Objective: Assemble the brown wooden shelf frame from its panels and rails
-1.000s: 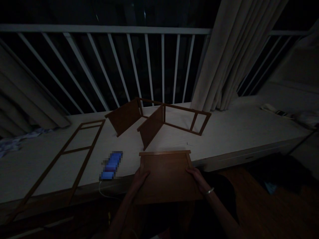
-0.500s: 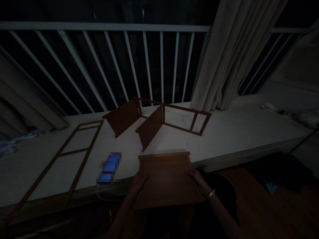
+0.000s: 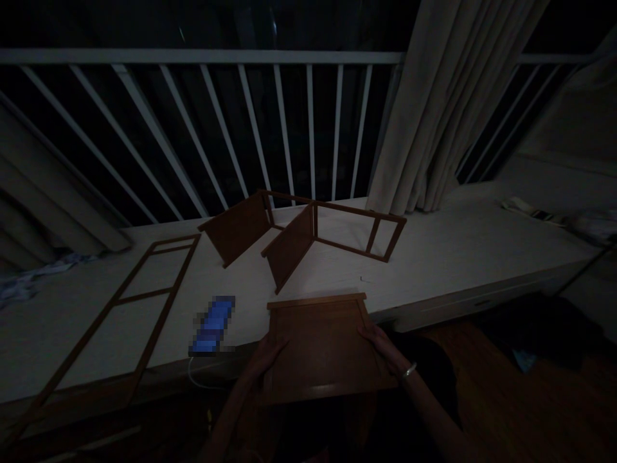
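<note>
A flat brown wooden panel [image 3: 321, 344] with a raised rim juts out over the front edge of the white ledge [image 3: 434, 257]. My left hand [image 3: 267, 357] grips its left side and my right hand [image 3: 385, 350], with a bracelet at the wrist, grips its right side. Behind it on the ledge stands a partly built wooden shelf [image 3: 308, 235]: a ladder-like frame lying on its long edge with two panels fixed to it. A second loose ladder frame [image 3: 120, 302] lies flat to the left.
A lit phone [image 3: 213, 325] with a white cable lies on the ledge left of the panel. White railing bars [image 3: 250, 128] and a pale curtain [image 3: 434, 109] stand behind. Small items [image 3: 530, 211] lie at the far right. Dark wood floor lies below right.
The panel and both hands have slipped slightly toward me, down the frame. The view has shifted a little; nothing else moved.
</note>
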The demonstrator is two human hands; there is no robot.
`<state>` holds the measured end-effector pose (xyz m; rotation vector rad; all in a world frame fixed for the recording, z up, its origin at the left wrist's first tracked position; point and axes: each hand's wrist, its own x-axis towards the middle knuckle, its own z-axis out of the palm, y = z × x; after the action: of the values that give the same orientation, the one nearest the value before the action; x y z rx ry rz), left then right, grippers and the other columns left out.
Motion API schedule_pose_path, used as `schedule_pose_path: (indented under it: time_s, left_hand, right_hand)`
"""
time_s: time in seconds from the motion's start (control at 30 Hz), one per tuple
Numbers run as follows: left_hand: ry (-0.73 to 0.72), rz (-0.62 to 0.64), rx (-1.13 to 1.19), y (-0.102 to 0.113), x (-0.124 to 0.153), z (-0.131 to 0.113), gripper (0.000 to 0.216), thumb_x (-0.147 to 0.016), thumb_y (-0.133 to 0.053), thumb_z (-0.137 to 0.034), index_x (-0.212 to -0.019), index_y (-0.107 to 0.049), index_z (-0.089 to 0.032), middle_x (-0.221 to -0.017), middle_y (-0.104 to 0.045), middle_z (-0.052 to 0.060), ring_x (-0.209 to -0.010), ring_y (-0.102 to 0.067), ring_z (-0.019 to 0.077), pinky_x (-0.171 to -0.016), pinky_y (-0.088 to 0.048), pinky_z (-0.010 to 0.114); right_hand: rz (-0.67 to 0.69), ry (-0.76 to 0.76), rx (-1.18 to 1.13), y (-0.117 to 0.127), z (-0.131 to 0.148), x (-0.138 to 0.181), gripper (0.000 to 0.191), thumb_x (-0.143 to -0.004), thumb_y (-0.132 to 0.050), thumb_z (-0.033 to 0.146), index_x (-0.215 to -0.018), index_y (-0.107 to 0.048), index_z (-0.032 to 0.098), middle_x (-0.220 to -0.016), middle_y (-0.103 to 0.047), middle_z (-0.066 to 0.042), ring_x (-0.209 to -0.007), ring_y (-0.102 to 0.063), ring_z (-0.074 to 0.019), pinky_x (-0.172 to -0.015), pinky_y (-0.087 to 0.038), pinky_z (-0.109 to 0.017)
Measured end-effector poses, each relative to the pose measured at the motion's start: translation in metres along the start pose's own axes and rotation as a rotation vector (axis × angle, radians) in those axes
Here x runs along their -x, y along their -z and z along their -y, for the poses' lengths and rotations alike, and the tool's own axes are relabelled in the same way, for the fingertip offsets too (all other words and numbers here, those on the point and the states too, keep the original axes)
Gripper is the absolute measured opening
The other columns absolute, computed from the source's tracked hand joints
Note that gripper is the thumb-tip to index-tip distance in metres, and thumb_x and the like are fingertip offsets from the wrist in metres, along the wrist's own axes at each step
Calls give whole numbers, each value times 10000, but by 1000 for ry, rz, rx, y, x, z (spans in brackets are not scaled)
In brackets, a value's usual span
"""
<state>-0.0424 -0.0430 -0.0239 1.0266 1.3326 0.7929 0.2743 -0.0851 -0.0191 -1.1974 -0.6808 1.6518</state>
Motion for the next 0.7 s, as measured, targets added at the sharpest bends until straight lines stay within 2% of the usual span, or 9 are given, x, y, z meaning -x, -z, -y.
schedule_pose_path:
  time_s: [0.17, 0.4, 0.57, 0.7]
  left_hand:
    - [22, 45, 14, 1, 6, -4, 538, -589, -642, -420, -1023, -512, -129, -1043, -589, 122, -927, -565, 230, -810, -453, 326]
    - [-69, 26, -44, 2, 12, -11, 604, -578, -638, -442, -1071, -486, -127, -1119, -543, 115, -1017, -513, 228, -888, -402, 330]
    - [-71, 72, -39, 4, 8, -5, 578, -610, -607, -456, -1073, -484, -131, -1087, -565, 111, -974, -540, 230, -847, -434, 337]
    - [-21, 94, 0, 2, 7, 0, 555, -637, -576, -473, -1064, -492, -129, -1055, -584, 113, -930, -564, 232, -805, -457, 342]
  right_hand:
    - [5, -14, 20, 2, 1, 0, 414, -652, -606, 368, -1012, -534, 177, -965, -635, -79, -843, -604, -235, -796, -451, -385]
    - [66, -10, 59, 5, 2, -4, 475, -647, -604, 414, -1049, -520, 174, -1003, -620, -85, -880, -591, -250, -828, -430, -416]
    - [116, 5, 88, 9, 0, -5, 453, -679, -576, 418, -1059, -514, 181, -1022, -612, -79, -914, -577, -245, -851, -417, -416]
    - [91, 7, 127, 8, 1, -4, 465, -668, -578, 443, -1042, -530, 171, -1004, -620, -84, -893, -586, -249, -840, -424, -420]
